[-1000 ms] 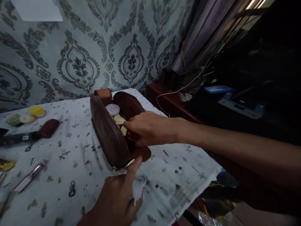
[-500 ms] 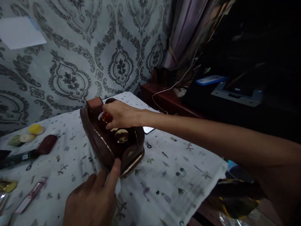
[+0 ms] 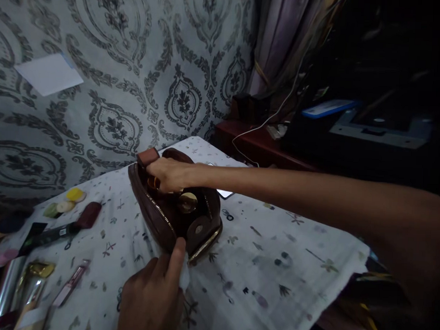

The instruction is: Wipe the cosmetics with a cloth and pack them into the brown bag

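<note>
Head view shows me the brown bag (image 3: 152, 220), unzipped on the counter (image 3: 270, 263). Inside, my right hand (image 3: 170, 175) curls beside an orange thing (image 3: 153, 183); a gold round thing (image 3: 187, 202) sits in too. My left hand (image 3: 150, 292) bends at the near end. I can't tell what either's fingers hold. Tubes (image 3: 70, 285) lie out, left. Behind: flowery wall (image 3: 152, 134).

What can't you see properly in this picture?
All in the head view:
- Right hand: its fingertips are hidden by the hand itself, inside the brown bag.
- White thing: mostly covered by the left hand.
- Bright flat thing: partly behind the right forearm.
- Pale bottle: cut off by the bottom edge.
</note>
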`<state>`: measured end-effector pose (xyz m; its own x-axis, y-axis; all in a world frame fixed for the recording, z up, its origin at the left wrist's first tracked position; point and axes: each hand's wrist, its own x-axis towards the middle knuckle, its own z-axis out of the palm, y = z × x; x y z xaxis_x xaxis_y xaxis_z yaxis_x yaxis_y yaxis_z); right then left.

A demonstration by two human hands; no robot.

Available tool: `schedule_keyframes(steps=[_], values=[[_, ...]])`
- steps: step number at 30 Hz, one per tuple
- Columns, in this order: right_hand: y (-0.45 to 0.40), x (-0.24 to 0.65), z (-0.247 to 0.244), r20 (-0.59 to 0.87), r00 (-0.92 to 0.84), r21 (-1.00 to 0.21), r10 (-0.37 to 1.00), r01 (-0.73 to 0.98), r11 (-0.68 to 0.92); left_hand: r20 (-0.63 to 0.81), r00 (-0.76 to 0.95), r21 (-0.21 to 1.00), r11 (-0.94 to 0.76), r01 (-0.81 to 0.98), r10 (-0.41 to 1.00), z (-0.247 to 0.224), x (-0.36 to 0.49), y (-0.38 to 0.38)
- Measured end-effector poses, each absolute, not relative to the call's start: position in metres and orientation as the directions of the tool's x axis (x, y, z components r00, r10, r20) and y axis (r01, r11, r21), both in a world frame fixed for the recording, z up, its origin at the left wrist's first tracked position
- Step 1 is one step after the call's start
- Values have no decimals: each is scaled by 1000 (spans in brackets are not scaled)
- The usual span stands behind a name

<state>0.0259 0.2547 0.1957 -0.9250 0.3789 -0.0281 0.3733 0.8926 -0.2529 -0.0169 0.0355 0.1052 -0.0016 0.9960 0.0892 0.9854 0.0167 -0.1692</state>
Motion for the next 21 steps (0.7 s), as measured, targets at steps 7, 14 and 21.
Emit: schedule_keyframes(steps=[7,14,21], values=[[283,10,204,87,-813,-392,576,504,770,118,3,-113,11,994,993,100,-21,36],[265,11,186,-75,-941,-306,330,337,891,117,20,-126,-6,992,993,100,-20,36],[255,5,167,-176,-946,-231,273,309,923,96,8,-123,4,992,995,103,-19,37]])
